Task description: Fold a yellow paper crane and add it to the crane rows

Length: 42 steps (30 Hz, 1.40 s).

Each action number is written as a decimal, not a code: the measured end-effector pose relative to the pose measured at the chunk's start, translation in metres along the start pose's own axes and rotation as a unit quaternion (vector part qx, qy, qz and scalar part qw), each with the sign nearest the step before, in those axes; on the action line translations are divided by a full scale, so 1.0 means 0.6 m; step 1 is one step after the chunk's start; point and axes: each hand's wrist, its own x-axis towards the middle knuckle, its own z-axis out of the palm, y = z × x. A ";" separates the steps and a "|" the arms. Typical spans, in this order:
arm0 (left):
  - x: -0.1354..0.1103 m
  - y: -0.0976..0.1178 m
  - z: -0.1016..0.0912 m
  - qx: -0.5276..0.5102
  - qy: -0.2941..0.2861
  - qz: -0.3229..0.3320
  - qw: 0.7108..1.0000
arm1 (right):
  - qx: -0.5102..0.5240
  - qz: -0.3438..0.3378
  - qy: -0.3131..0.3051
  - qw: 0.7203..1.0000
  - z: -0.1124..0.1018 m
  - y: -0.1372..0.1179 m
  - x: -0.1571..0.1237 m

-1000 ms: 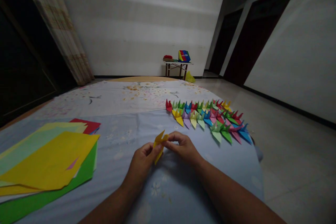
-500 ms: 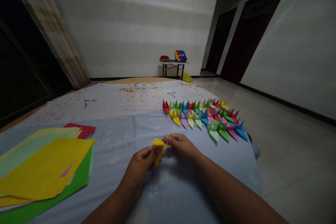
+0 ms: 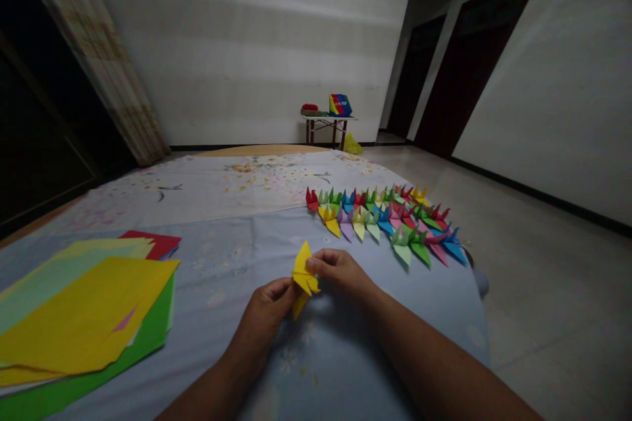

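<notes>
A half-folded yellow origami crane (image 3: 303,275) sits between my hands above the pale blue bedsheet (image 3: 217,270), with one point rising and another hanging below. My left hand (image 3: 264,319) pinches its lower part from the left. My right hand (image 3: 340,273) holds its upper part from the right. Finished paper cranes (image 3: 380,220) in many colours stand in tight rows just beyond my right hand. To my left lies a stack of origami paper sheets (image 3: 83,316), topped by a yellow sheet, with a red sheet (image 3: 151,243) at its far corner.
The bedsheet ends at a tiled floor (image 3: 543,296) on the right. Far ahead, a low folding table (image 3: 326,120) holds a multicoloured box (image 3: 340,105), with a yellow bag (image 3: 352,144) beside it. A curtain (image 3: 93,52) hangs at the left, and dark doorways stand at the right.
The yellow paper has turned and now shows an upright point above my fingers. My right hand has shifted its hold slightly. The view moved a little between the oldest frames.
</notes>
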 end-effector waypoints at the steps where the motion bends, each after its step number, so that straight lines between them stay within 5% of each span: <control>1: 0.000 -0.001 0.000 -0.003 -0.003 -0.004 1.000 | -0.007 -0.001 0.000 1.000 0.000 0.001 0.000; 14: -0.008 -0.006 0.005 -0.030 -0.057 -0.048 0.997 | 0.006 0.068 0.084 0.994 -0.003 0.022 0.013; 28: -0.005 -0.013 0.005 -0.002 -0.062 -0.040 0.997 | 0.051 0.099 -0.004 0.994 0.003 0.001 -0.001; 42: -0.010 0.002 0.010 -0.012 -0.077 -0.046 0.996 | 0.097 0.111 0.031 0.989 -0.005 0.017 0.005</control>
